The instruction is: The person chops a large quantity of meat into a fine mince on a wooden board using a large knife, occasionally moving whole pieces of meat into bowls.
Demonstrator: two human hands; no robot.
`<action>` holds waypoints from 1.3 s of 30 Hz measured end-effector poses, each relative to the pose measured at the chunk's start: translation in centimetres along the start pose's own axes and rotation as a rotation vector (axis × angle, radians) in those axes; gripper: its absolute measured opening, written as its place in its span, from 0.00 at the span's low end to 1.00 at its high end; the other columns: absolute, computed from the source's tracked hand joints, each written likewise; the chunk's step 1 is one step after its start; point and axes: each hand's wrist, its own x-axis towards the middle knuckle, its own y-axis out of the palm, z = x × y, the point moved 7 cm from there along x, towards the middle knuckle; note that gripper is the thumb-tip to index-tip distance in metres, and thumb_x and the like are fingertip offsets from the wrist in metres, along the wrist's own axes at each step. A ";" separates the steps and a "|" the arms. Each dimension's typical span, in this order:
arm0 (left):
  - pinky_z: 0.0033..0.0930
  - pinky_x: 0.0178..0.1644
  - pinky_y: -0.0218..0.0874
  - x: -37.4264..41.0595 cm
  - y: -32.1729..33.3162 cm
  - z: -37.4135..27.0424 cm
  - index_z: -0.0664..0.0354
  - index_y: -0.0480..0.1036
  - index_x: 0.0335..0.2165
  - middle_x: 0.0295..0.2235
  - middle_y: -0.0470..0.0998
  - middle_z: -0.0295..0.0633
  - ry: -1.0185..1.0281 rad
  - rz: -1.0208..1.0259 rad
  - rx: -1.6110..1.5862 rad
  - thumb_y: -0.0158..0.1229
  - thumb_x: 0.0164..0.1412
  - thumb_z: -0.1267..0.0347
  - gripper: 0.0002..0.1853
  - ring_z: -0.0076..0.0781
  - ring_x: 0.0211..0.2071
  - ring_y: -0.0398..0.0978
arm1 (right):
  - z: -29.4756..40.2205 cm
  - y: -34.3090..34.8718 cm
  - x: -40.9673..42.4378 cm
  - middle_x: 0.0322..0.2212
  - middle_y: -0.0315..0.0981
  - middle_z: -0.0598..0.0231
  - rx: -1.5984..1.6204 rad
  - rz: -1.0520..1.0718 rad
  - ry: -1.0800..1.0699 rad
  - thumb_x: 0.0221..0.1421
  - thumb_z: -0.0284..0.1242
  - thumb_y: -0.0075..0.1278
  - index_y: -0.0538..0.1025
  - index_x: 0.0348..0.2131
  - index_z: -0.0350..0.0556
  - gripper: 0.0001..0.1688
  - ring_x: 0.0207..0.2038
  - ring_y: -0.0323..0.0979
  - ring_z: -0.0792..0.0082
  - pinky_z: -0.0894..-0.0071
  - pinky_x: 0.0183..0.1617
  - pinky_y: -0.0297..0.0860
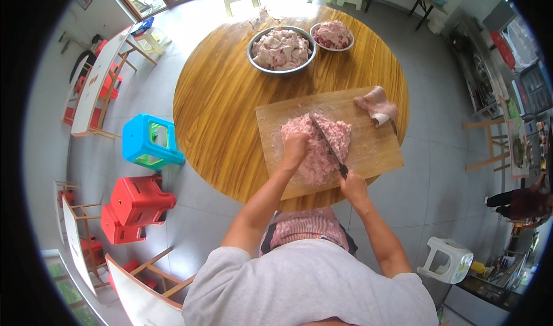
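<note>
A wooden cutting board (376, 148) lies at a slant near the front of a round table (207, 123). Spread over its middle is a heap of pale pink minced meat (317, 170). My right hand (354, 186) grips the dark handle of a knife (327, 143), whose blade slants across the mince, away and to the left. Resting on the left part of the heap, my left hand (296, 146) has its fingers curled down; whether they hold any meat is hidden. On the board's far right corner lies a slab of raw meat with skin (378, 104).
Toward the table's back stand a large metal bowl of meat chunks (281, 70) and a smaller bowl of meat (332, 48). Stools in blue (138, 140), red (136, 198) and white (449, 261) surround the table. A person (525, 202) is at the far right.
</note>
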 end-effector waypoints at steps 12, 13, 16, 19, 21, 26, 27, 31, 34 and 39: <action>0.39 0.36 0.63 -5.0 -4.5 0.7 0.60 0.74 0.28 0.29 0.74 0.47 -0.113 -0.061 -0.188 0.56 0.45 0.73 0.07 0.46 0.32 0.72 | 0.8 -0.5 0.6 0.19 0.69 0.43 0.094 -0.038 -0.003 0.53 0.41 0.47 0.69 0.22 0.36 0.22 0.27 0.69 0.40 0.53 0.28 0.64; 0.40 0.37 0.63 -5.3 -4.4 1.2 0.60 0.74 0.29 0.29 0.74 0.48 -0.098 -0.068 -0.212 0.55 0.45 0.74 0.08 0.47 0.33 0.71 | 0.7 -0.2 0.9 0.19 0.69 0.43 0.026 0.035 -0.011 0.53 0.41 0.47 0.69 0.22 0.36 0.23 0.27 0.69 0.40 0.53 0.28 0.64; 0.41 0.38 0.63 -6.1 -4.6 2.9 0.60 0.74 0.30 0.30 0.73 0.49 -0.128 -0.086 -0.199 0.54 0.44 0.75 0.09 0.48 0.34 0.71 | 2.4 -4.8 0.6 0.19 0.69 0.40 0.270 0.069 0.061 0.51 0.41 0.48 0.70 0.23 0.34 0.23 0.28 0.69 0.39 0.51 0.30 0.64; 0.41 0.38 0.63 -6.2 -4.7 2.7 0.60 0.74 0.29 0.30 0.73 0.49 -0.191 -0.058 -0.152 0.54 0.45 0.75 0.08 0.48 0.34 0.71 | 0.5 -5.0 0.4 0.21 0.70 0.39 0.251 -0.105 0.037 0.50 0.41 0.49 0.70 0.25 0.33 0.23 0.28 0.70 0.41 0.50 0.30 0.64; 0.40 0.38 0.63 -6.2 -4.5 2.4 0.61 0.74 0.29 0.30 0.74 0.49 -0.195 -0.041 -0.145 0.54 0.45 0.74 0.08 0.47 0.33 0.71 | -1.2 -1.9 1.0 0.21 0.70 0.39 0.167 -0.212 -0.001 0.50 0.41 0.49 0.70 0.25 0.33 0.23 0.27 0.70 0.41 0.51 0.29 0.64; 0.40 0.37 0.63 -5.6 -4.4 3.3 0.62 0.74 0.29 0.30 0.75 0.49 -0.136 -0.103 -0.133 0.55 0.46 0.73 0.08 0.47 0.32 0.72 | -0.5 -4.9 1.9 0.23 0.69 0.35 0.183 0.040 0.118 0.50 0.41 0.49 0.71 0.26 0.30 0.25 0.30 0.69 0.38 0.50 0.32 0.65; 0.42 0.37 0.62 -5.1 -4.6 3.1 0.62 0.74 0.29 0.29 0.74 0.49 -0.128 -0.108 -0.131 0.54 0.46 0.74 0.07 0.48 0.32 0.71 | -0.5 -5.9 1.3 0.23 0.69 0.34 0.218 -0.035 0.130 0.49 0.41 0.49 0.71 0.26 0.29 0.25 0.30 0.69 0.38 0.50 0.32 0.65; 0.45 0.36 0.61 -1.0 -3.6 1.7 0.62 0.74 0.27 0.26 0.73 0.51 -0.029 -0.139 -0.177 0.52 0.46 0.75 0.07 0.50 0.31 0.70 | -6.8 -0.9 1.2 0.24 0.69 0.34 0.023 -0.175 0.107 0.48 0.40 0.50 0.71 0.26 0.29 0.25 0.31 0.69 0.39 0.51 0.32 0.66; 0.45 0.36 0.61 4.2 -1.1 1.9 0.62 0.74 0.27 0.27 0.73 0.51 0.046 -0.116 -0.146 0.53 0.44 0.75 0.07 0.50 0.32 0.70 | -5.4 -2.5 2.4 0.19 0.69 0.40 0.078 -0.071 0.072 0.49 0.36 0.50 0.71 0.26 0.29 0.21 0.24 0.70 0.46 0.58 0.27 0.65; 0.42 0.37 0.63 9.7 4.6 3.2 0.61 0.75 0.26 0.28 0.74 0.52 -0.092 0.052 -0.159 0.57 0.38 0.72 0.10 0.49 0.33 0.72 | -3.7 -5.3 -0.7 0.21 0.70 0.41 0.320 -0.096 0.188 0.48 0.37 0.51 0.71 0.25 0.33 0.20 0.27 0.70 0.43 0.55 0.29 0.65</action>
